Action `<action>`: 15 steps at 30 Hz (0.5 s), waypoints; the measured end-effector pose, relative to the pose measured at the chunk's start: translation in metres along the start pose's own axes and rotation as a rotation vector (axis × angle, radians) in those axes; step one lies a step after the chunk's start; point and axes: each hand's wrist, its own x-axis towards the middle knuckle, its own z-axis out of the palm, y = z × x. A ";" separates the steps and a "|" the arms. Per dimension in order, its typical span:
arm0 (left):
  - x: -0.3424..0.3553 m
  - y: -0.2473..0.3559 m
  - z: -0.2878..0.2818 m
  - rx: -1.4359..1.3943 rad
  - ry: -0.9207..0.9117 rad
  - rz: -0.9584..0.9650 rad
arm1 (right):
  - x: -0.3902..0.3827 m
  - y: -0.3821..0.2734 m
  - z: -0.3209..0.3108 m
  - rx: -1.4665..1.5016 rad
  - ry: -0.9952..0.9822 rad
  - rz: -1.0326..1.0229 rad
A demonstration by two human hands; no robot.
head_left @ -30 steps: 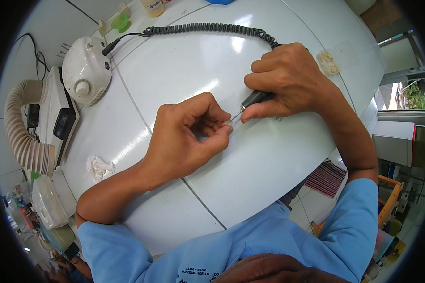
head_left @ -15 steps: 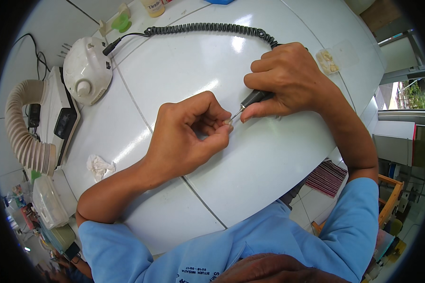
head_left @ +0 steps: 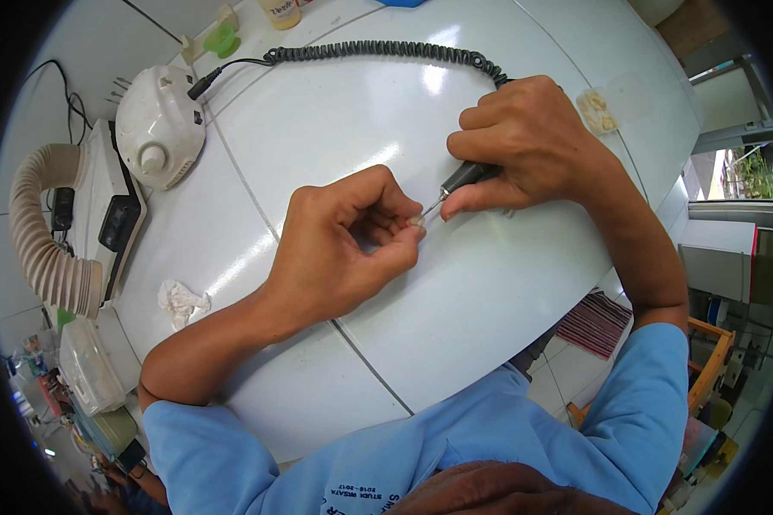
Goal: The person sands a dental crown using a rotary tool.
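Note:
Above the white tabletop (head_left: 455,326), my left hand (head_left: 339,236) is closed in a pinch. Thumb and forefinger grip a small off-white, tooth-like piece (head_left: 416,221), mostly covered by the fingertips. My right hand (head_left: 524,142) wraps round a rotary handpiece (head_left: 465,177) with a dark grip and a thin metal shank. The shank slants down to the left, its tip at or very near the small piece; whether they touch I cannot tell. A black coiled cord (head_left: 369,53) runs from behind my right hand to a white control unit (head_left: 159,129) at the far left.
A ribbed beige hose (head_left: 34,223) and a white machine (head_left: 116,219) stand at the left. Crumpled tissue (head_left: 182,302) lies by my left forearm. Beyond my right hand is a clear box (head_left: 597,112) of small yellowish pieces. A green cup (head_left: 222,40) and a jar (head_left: 281,12) sit at the back.
My right hand and the handpiece have shifted very slightly to the right. My left hand keeps its pinch with almost no movement.

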 end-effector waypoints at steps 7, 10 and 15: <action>0.000 -0.001 0.001 0.000 -0.001 0.004 | -0.001 0.000 -0.001 0.003 -0.009 0.003; 0.000 -0.001 0.001 0.008 -0.001 0.009 | 0.000 -0.001 0.000 0.010 0.003 -0.005; 0.001 -0.001 0.001 -0.006 -0.002 -0.001 | 0.000 0.000 0.001 0.016 0.004 -0.006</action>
